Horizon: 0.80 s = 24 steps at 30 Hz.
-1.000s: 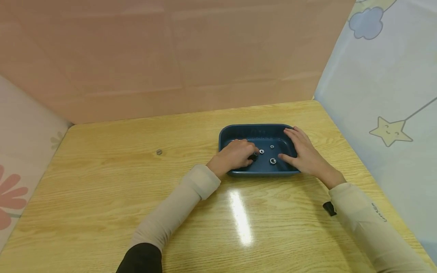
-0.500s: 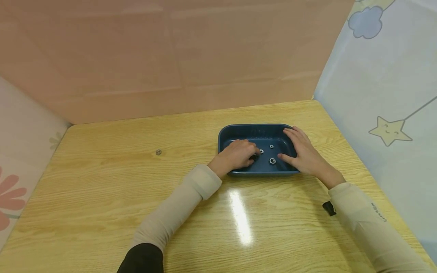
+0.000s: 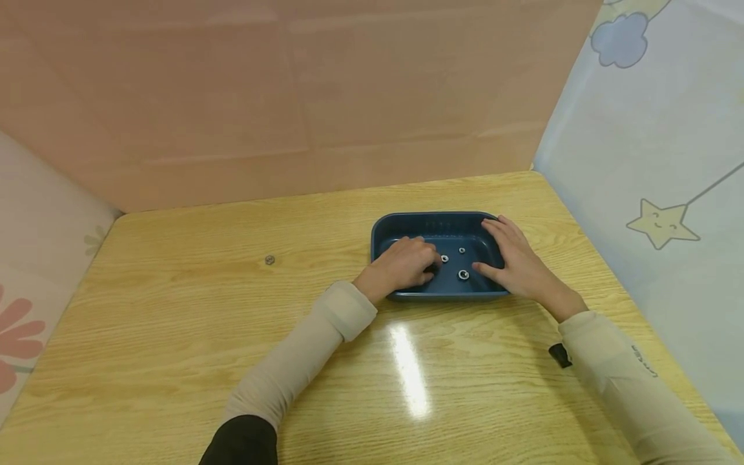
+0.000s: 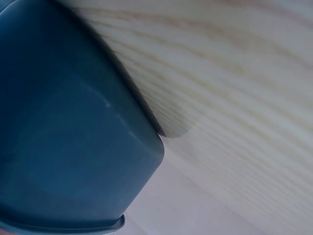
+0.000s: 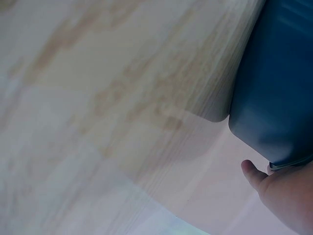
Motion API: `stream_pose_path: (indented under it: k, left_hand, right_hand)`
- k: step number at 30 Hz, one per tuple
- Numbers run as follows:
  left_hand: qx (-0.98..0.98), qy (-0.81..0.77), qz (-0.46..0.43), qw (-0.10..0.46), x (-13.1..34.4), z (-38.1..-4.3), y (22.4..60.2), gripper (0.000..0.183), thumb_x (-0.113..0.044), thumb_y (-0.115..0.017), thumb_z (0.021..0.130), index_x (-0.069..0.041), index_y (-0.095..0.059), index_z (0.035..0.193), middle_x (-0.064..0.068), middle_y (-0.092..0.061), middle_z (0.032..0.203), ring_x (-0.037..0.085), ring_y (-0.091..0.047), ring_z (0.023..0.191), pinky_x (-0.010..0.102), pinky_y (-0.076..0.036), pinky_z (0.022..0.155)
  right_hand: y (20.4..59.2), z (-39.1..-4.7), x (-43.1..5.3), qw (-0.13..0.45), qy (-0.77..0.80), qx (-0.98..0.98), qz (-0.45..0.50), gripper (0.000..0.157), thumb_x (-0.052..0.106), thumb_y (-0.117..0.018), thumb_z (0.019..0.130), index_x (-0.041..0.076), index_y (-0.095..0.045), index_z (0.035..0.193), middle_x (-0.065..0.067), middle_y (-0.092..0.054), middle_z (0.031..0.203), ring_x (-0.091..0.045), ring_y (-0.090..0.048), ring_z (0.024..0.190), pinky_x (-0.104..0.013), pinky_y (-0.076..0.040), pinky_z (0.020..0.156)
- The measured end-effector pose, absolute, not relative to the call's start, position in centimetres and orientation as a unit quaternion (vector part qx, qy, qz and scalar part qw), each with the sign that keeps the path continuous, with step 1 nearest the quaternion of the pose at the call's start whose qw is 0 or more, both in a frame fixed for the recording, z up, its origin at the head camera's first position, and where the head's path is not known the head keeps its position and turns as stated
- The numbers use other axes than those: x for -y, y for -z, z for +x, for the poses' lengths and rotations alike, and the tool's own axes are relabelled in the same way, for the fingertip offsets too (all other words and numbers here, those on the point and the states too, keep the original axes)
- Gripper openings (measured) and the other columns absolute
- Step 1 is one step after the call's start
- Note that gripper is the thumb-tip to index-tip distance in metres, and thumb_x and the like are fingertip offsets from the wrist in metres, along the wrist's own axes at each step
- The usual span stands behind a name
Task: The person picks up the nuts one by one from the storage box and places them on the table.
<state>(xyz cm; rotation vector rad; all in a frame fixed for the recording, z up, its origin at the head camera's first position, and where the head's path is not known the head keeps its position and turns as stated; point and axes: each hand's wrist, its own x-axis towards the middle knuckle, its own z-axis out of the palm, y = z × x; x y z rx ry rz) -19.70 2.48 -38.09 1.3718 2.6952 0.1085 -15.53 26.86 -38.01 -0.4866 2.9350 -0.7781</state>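
Observation:
A dark blue tray (image 3: 438,296) stands on the wooden table. Into its left part reaches my left hand (image 3: 401,265), fingers curled downward; what lies under the fingertips is hidden, and I cannot tell whether they grip anything. A small silver nut (image 3: 444,258) lies right beside the index fingertip. Further right on the tray floor are a smaller nut (image 3: 462,250) and a larger ring-shaped nut (image 3: 464,275). My right hand (image 3: 517,261) rests over the tray's right rim with fingers spread, the thumb inside. The right wrist view shows this hand (image 5: 288,193) at the rim, one finger sticking out.
One more nut (image 3: 270,259) lies on the table (image 3: 192,323), well left of the tray. A small black object (image 3: 560,355) shows beside the right sleeve. Behind the table hangs a brownish sheet (image 3: 302,97), and a patterned wall sheet (image 3: 639,142) borders the right side.
Something dark that showed between the left thumb and index finger is less visible now. The left fingers have shifted slightly; the right hand and tray stay in place.

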Motion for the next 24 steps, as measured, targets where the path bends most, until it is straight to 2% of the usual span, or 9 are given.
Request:
stream_pose_path:
  k: [10, 24]
  left_hand:
    - [-0.888, -0.06, 0.455, 0.026, -2.4, -19.6, 38.1, 0.019, -0.026, -0.066, 0.096, -0.021, -0.076, 0.11, -0.002, -0.073, 0.112, 0.018, -0.065, 0.097, 0.032, -0.052, 0.076]
    - [-0.897, -0.074, 0.437, 0.016, -1.7, -19.3, 37.0, 0.027, -0.029, -0.064, 0.096, -0.024, -0.072, 0.121, -0.004, -0.07, 0.119, 0.018, -0.062, 0.101, 0.031, -0.05, 0.079]
  right_hand:
    - [38.2, -15.5, -27.0, 0.025, 0.253, -0.953, -0.163, 0.085, 0.031, -0.068, 0.093, -0.003, -0.021, 0.155, -0.026, -0.02, 0.161, -0.043, -0.001, 0.153, -0.069, -0.012, 0.116]
    - [38.1, -15.5, -27.0, 0.025, 0.249, -0.954, -0.166, 0.085, 0.03, -0.068, 0.093, -0.004, -0.022, 0.155, -0.026, -0.02, 0.161, -0.043, -0.002, 0.152, -0.069, -0.012, 0.116]
